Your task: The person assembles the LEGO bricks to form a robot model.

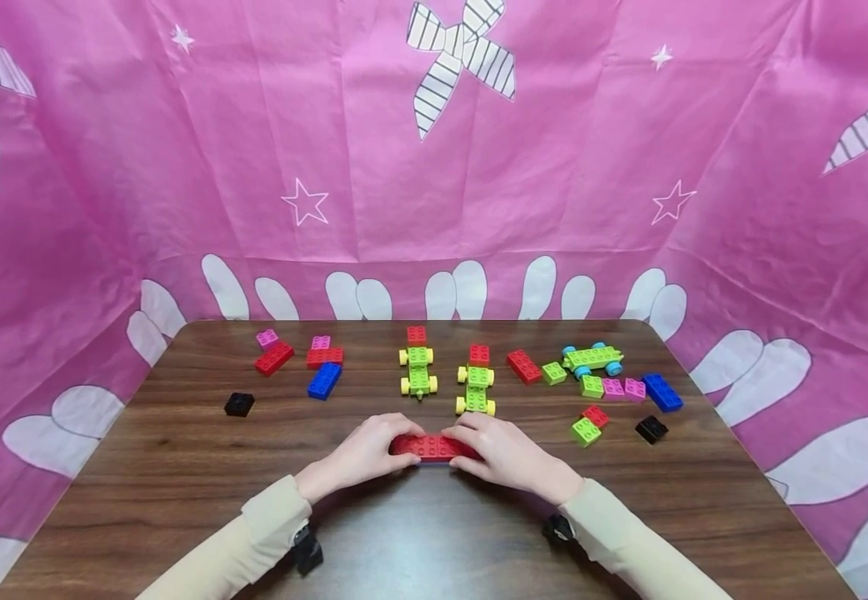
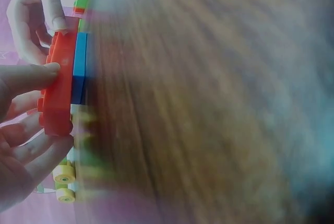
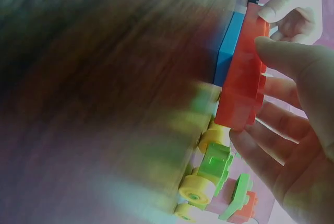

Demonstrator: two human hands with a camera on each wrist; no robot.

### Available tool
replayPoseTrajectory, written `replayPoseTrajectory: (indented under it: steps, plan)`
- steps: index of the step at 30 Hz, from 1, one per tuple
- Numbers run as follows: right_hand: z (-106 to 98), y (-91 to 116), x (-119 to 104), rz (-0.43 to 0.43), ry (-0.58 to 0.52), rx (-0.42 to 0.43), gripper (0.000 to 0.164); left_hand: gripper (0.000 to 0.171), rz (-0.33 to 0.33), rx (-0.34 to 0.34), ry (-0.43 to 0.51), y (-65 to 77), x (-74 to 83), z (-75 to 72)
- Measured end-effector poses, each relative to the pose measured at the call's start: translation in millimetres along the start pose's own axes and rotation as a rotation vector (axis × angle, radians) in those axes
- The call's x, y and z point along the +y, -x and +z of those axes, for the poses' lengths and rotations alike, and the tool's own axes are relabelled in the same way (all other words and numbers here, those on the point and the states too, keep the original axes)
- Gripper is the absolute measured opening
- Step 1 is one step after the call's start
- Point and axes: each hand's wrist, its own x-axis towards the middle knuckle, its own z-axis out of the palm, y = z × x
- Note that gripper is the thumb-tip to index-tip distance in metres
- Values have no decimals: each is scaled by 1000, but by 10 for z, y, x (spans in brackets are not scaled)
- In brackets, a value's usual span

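Note:
In front of me on the table lies a row of red building bricks [image 1: 434, 447], with a seam visible near the middle. Beneath the red row sits a blue brick [image 2: 80, 68], shorter than the row and resting on the tabletop. My left hand [image 1: 362, 450] holds the left end of the red row, thumb on the near side and fingers behind. The right end is held the same way by my right hand [image 1: 505, 454]. Just beyond the hands stand two lime wheeled bases with yellow wheels, one left [image 1: 420, 371] and one right [image 1: 476, 390], each near a red brick.
Left on the table are a black brick [image 1: 239, 405], a blue brick [image 1: 325, 380], and red and pink bricks. On the right, a lime base with blue wheels [image 1: 593, 358] stands among several loose bricks, including a blue one [image 1: 662, 392] and a black one [image 1: 651, 428].

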Motion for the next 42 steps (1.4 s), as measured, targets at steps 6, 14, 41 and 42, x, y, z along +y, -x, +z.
replayPoseTrajectory:
  steps: [6, 14, 41, 42]
  plan:
    - [-4, -2, -8, -4, -9, -3, 33, 30, 1, -33, 19, -20, 17, 3]
    - [-13, 4, -6, 7, -25, -25, 32, 31, 20, -100, 114, -82, -55, -114]
    - [-37, 9, -18, -9, -40, -39, 32, 47, -239, 140, 101, -970, -670, -509]
    - [-42, 5, -19, -12, -40, -33, 32, 48, -244, 133, 96, -985, -681, -509]
